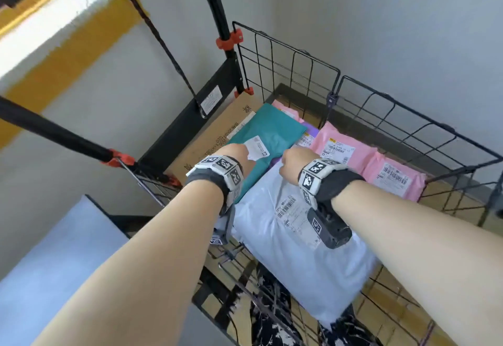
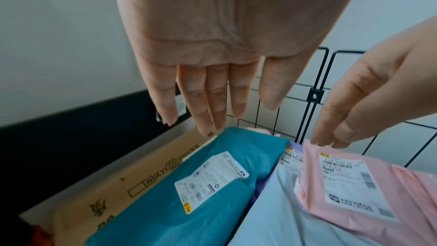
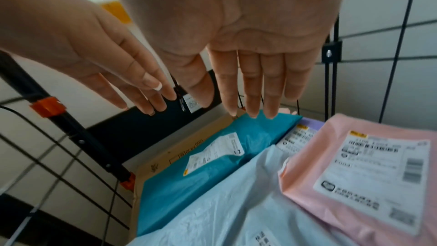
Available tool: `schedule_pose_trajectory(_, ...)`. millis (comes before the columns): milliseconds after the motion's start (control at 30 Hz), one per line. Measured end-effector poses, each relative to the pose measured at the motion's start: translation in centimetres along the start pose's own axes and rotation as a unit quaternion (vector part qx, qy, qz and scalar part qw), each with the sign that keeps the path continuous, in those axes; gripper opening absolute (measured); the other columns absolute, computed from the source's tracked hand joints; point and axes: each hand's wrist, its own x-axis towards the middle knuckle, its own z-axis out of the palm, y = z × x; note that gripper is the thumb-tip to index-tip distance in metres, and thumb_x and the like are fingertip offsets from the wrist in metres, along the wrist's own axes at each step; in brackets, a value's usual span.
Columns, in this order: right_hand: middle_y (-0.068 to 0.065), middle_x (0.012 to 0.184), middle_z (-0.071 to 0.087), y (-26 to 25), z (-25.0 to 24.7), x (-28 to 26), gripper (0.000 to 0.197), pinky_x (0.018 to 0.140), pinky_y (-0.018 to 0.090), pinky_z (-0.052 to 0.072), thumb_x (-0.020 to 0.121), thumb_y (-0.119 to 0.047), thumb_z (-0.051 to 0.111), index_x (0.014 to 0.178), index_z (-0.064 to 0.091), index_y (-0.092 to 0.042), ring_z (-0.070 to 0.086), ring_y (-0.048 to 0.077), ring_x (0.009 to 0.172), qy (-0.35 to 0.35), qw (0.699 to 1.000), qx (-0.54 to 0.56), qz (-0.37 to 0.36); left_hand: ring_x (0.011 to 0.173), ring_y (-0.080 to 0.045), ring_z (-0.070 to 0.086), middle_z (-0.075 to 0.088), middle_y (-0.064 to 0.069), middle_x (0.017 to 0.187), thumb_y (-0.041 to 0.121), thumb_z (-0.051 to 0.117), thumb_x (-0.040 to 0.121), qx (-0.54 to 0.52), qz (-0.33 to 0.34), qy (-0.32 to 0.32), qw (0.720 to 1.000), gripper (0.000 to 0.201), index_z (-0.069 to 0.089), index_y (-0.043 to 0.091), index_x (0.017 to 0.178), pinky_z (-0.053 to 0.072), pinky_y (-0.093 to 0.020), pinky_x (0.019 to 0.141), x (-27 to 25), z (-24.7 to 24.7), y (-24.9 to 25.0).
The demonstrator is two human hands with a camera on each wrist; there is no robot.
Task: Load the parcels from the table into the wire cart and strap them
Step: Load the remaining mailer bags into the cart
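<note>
Cart (image 1: 285,54): one black wire cart, seen from above, its mesh walls standing around the load.
Parcels: six in view inside the cart, counted by colour.
Box (image 1: 215,128): one flat brown carton against the cart's back panel, lowest on the left.
Teal bag (image 1: 275,130): one, lying on the box, label up.
Pale bag (image 1: 294,237): one large grey-white mailer nearest the camera, overlapping the teal bag's edge.
Pink bags (image 1: 343,147): two side by side on the right, a third pink corner showing at the far wall.
Purple bag (image 2: 295,146): one, only a sliver showing between teal and pink.
Left hand (image 1: 234,152): over the teal bag, fingers (image 2: 212,100) straight and released, holding nothing.
Right hand (image 1: 295,162): over the pale bag, fingers (image 3: 250,85) straight, released.
Counter (image 1: 54,250): one pale corner at lower left.
</note>
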Motion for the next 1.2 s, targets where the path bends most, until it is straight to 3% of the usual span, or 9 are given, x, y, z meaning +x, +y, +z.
schedule_pose_trajectory(100,0.004,0.062,0.044,1.0,-2.0,-3.5,0.03,0.055,0.024,0.032,0.091,-0.012,0.045,0.061,0.041,-0.011,0.048,0.026,0.07,0.016,0.999,-0.004,-0.038,0.118,-0.029,0.054,0.056,-0.01,0.131,0.025,0.039,0.1,0.005,-0.018,0.014,1.0,0.037,0.052,0.009,0.131,0.043,-0.033,0.093,-4.2,-0.4,1.4)
schedule_pose_trajectory(233,0.003,0.059,0.041,1.4,-4.3,-8.0,0.033,0.046,0.023,0.024,0.089,-0.015,0.05,0.058,0.039,-0.013,0.047,0.025,0.066,0.036,0.996,-0.027,-0.078,0.089,-0.021,0.05,0.06,-0.005,0.109,0.025,0.039,0.099,-0.022,-0.06,0.034,0.997,0.037,0.057,0.009,0.126,0.041,-0.03,0.077,-10.0,-0.2,2.8)
schedule_pose_trajectory(333,0.004,0.06,0.043,0.0,-5.9,-11.3,0.027,0.047,0.022,0.027,0.09,-0.015,0.051,0.064,0.047,-0.01,0.049,0.026,0.076,0.039,0.992,-0.045,-0.11,0.103,-0.024,0.057,0.062,-0.007,0.122,0.028,0.04,0.098,-0.052,-0.089,0.064,0.993,0.039,0.058,0.009,0.127,0.046,-0.032,0.094,-14.5,-0.2,2.7)
schedule_pose_trajectory(400,0.006,0.064,0.047,-1.8,-6.8,-13.6,0.023,0.058,0.023,0.036,0.09,-0.016,0.052,0.068,0.05,-0.008,0.049,0.026,0.078,0.037,0.987,-0.053,-0.148,0.117,-0.026,0.055,0.059,-0.008,0.128,0.03,0.042,0.098,-0.084,-0.113,0.093,0.986,0.04,0.058,0.009,0.127,0.044,-0.033,0.1,-17.8,-0.4,1.9)
schedule_pose_trajectory(467,0.008,0.072,0.059,-4.0,-7.2,-15.7,0.022,0.068,0.027,0.044,0.088,-0.019,0.054,0.071,0.06,-0.006,0.056,0.03,0.083,0.03,0.978,-0.067,-0.196,0.117,-0.028,0.055,0.061,-0.009,0.124,0.029,0.043,0.098,-0.121,-0.135,0.128,0.975,0.038,0.061,0.009,0.124,0.044,-0.031,0.098,-21.5,-0.4,0.6)
schedule_pose_trajectory(567,0.01,0.105,0.069,-7.2,-7.1,-18.1,0.027,0.085,0.03,0.051,0.088,-0.022,0.054,0.103,0.07,-0.007,0.063,0.029,0.1,0.028,0.967,-0.087,-0.24,0.112,-0.027,0.058,0.065,-0.01,0.119,0.028,0.046,0.096,-0.172,-0.163,0.168,0.957,0.034,0.065,0.01,0.117,0.046,-0.031,0.095,-26.2,0.0,-1.3)
schedule_pose_trajectory(667,0.012,0.104,0.07,-12.5,-6.0,-22.2,0.029,0.083,0.028,0.05,0.088,-0.023,0.054,0.103,0.071,-0.005,0.064,0.029,0.101,0.029,0.944,-0.111,-0.309,0.11,-0.025,0.06,0.066,-0.009,0.117,0.027,0.047,0.096,-0.216,-0.222,0.199,0.93,0.033,0.065,0.01,0.116,0.046,-0.03,0.091,-32.4,1.6,-4.9)
schedule_pose_trajectory(867,0.013,0.108,0.069,-22.9,0.4,-31.5,0.031,0.087,0.028,0.05,0.088,-0.024,0.053,0.107,0.069,-0.005,0.062,0.03,0.103,0.009,0.895,-0.154,-0.419,0.109,-0.026,0.06,0.066,-0.009,0.117,0.027,0.047,0.095,-0.275,-0.323,0.239,0.873,0.032,0.066,0.01,0.116,0.046,-0.03,0.091,-44.8,8.6,-12.1)
schedule_pose_trajectory(1200,0.012,0.107,0.071,-36.6,18.6,-49.0,0.032,0.084,0.03,0.052,0.087,-0.023,0.056,0.107,0.071,-0.003,0.065,0.027,0.103,-0.036,0.83,-0.185,-0.525,0.103,-0.029,0.061,0.068,-0.015,0.105,0.026,0.05,0.092,-0.316,-0.439,0.261,0.8,0.029,0.07,0.007,0.102,0.047,-0.029,0.086,-64.4,24.4,-24.5)
